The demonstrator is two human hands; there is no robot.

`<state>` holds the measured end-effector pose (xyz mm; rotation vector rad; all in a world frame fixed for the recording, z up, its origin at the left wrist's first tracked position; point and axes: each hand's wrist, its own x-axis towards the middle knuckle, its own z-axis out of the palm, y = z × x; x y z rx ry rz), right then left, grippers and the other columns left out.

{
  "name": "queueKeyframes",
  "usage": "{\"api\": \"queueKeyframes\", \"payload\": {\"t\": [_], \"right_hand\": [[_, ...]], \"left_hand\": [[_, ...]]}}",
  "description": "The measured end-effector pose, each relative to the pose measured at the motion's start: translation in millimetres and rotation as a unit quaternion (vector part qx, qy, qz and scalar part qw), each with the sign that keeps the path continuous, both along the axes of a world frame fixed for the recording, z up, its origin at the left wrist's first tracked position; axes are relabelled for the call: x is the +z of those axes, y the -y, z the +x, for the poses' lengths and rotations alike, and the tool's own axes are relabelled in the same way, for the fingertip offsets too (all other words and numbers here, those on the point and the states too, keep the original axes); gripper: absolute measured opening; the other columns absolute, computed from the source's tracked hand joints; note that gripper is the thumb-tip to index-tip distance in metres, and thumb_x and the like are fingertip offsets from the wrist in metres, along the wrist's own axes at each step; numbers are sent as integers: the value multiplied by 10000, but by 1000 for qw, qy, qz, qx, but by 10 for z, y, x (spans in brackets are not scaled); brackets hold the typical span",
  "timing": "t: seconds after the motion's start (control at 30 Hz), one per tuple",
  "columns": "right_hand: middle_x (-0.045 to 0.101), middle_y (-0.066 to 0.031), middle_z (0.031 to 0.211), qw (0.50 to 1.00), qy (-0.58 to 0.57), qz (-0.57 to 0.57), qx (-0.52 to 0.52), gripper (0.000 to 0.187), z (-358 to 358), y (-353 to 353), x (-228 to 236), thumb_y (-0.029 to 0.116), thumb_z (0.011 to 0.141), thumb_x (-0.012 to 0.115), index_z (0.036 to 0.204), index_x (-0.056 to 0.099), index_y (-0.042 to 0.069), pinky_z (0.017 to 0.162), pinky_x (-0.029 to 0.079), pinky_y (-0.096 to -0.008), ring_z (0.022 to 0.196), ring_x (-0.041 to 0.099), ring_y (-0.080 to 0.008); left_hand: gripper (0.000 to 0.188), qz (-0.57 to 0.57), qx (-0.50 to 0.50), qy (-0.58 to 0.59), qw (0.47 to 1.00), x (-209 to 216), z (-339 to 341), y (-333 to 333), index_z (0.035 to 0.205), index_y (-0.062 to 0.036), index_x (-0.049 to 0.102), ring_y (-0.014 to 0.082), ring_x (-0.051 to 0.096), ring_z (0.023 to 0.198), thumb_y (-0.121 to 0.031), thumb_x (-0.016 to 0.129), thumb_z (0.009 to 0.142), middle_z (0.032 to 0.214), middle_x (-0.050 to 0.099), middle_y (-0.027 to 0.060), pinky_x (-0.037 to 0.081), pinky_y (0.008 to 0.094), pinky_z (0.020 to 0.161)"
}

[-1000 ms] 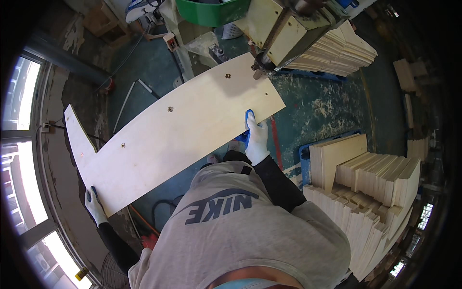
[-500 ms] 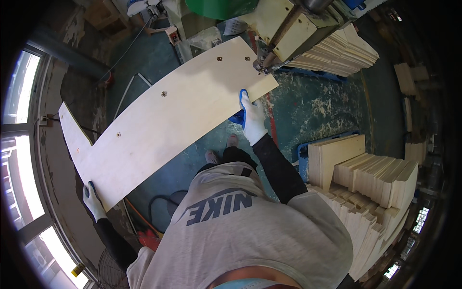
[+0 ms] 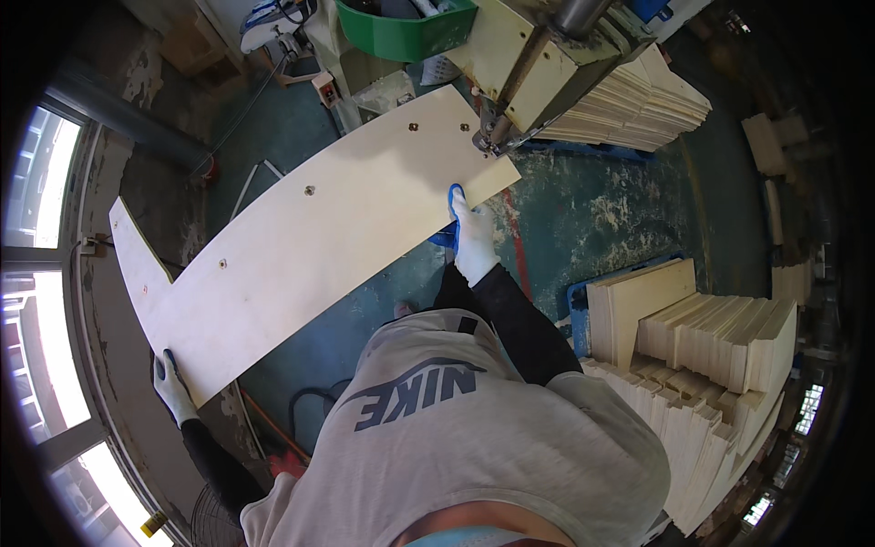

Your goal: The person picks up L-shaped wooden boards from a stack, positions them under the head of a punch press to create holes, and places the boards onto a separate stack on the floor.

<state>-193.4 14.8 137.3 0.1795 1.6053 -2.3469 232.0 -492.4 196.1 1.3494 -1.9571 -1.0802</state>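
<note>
I hold a long curved plywood panel (image 3: 310,246) with several small holes, slanting from lower left to upper right. My left hand (image 3: 171,387), in a white glove, grips its near left end. My right hand (image 3: 470,237), in a white and blue glove, grips the panel's lower edge near the right end. The panel's right end lies under the drill head (image 3: 492,132) of a cream-coloured machine (image 3: 538,73).
Stacks of cut plywood pieces (image 3: 720,365) stand at my right and more boards (image 3: 638,100) lie behind the machine. A green tub (image 3: 406,27) sits at the top. Bright windows (image 3: 36,273) line the left. The floor (image 3: 592,210) is worn green concrete.
The panel has slid up and to the right, bringing its right end further under the drill head. Both hands moved with it.
</note>
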Motion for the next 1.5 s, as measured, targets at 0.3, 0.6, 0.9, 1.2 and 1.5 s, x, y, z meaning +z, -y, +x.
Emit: {"api": "queueKeyframes", "payload": {"t": [0.3, 0.6, 0.9, 1.2, 1.5], "right_hand": [[666, -36, 1102, 995, 48, -91, 9, 245, 86, -61, 407, 199, 1010, 628, 1180, 624, 23, 859, 545, -311, 985, 659, -117], [631, -79, 1282, 945, 215, -184, 165, 433, 1173, -1112, 337, 160, 999, 629, 1400, 523, 38, 988, 538, -395, 1172, 641, -215], [548, -97, 1386, 975, -22, -183, -124, 516, 252, -3046, 468, 199, 1014, 600, 1476, 393, 99, 1030, 518, -431, 1242, 598, -253], [556, -151, 1363, 973, -22, -39, -227, 649, -40, -4158, 235, -99, 876, 613, 1476, 389, 7, 1027, 518, -369, 1220, 600, -254], [646, -147, 1170, 980, -62, -21, -188, 495, -2092, -5669, 597, -25, 880, 638, 1351, 485, -33, 900, 578, -329, 1026, 684, -219]], "left_hand": [[446, -5, 43, -9, 999, 78, 382, -418, 1306, 70, 630, 98, 596, 1038, -278, 649, 1028, 1179, 677, 47, 470, 231, 886], [388, -52, 3, 104, 993, 1267, 1225, -467, 1153, 41, 687, 67, 524, 779, -322, 638, 1025, 931, 656, -10, 437, 233, 672], [291, 168, -141, 124, 968, 314, -486, -3241, 1072, 51, 657, 28, 502, 688, -233, 632, 1014, 841, 614, -39, 393, 210, 589], [518, 425, -310, 103, 844, -1014, -3005, -7022, 1012, 102, 669, 101, 581, 671, -415, 656, 998, 804, 663, 40, 475, 279, 593], [512, -21, -583, 11, 812, -563, -5817, -7631, 1221, 0, 661, 344, 696, 1004, -400, 703, 904, 1180, 686, 203, 548, 416, 873]]}}
